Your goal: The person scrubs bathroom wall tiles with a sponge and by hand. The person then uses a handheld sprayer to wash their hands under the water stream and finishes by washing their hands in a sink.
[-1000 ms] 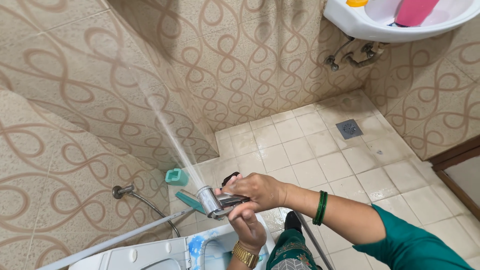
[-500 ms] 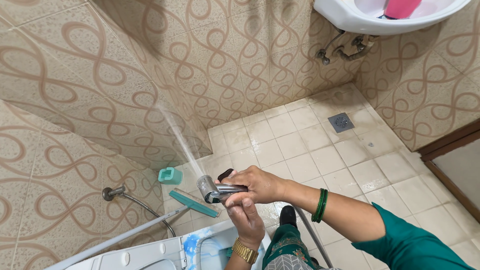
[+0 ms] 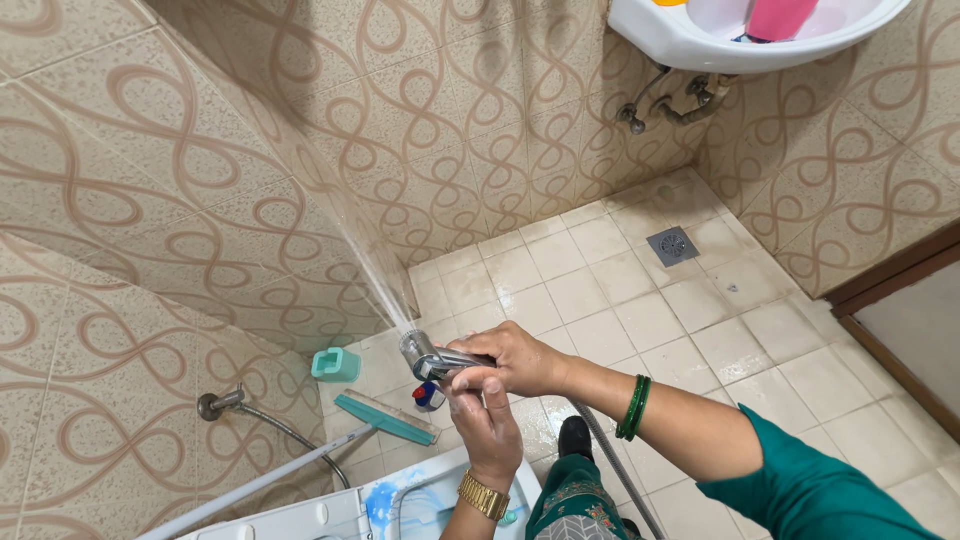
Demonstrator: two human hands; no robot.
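Observation:
My right hand (image 3: 515, 358) grips a chrome hand sprayer (image 3: 428, 357), its nozzle aimed up and left. A thin spray of water (image 3: 375, 275) shoots from it onto the patterned tile wall (image 3: 180, 200). My left hand (image 3: 485, 420), with a gold watch on the wrist, is wrapped around the sprayer's underside just below the right hand. The sprayer's hose (image 3: 605, 465) trails down past my right forearm, which wears green bangles.
A white toilet (image 3: 340, 510) sits at the bottom edge. A teal squeegee (image 3: 385, 417) with a long pole leans nearby, beside a teal cup (image 3: 335, 364) and a wall valve (image 3: 215, 404). A white sink (image 3: 700, 40) hangs top right; a floor drain (image 3: 672, 244) lies below.
Both hands and the sprayer have moved slightly up and away. The water jet hits the wall lower and closer. The view has shifted, showing less of the toilet.

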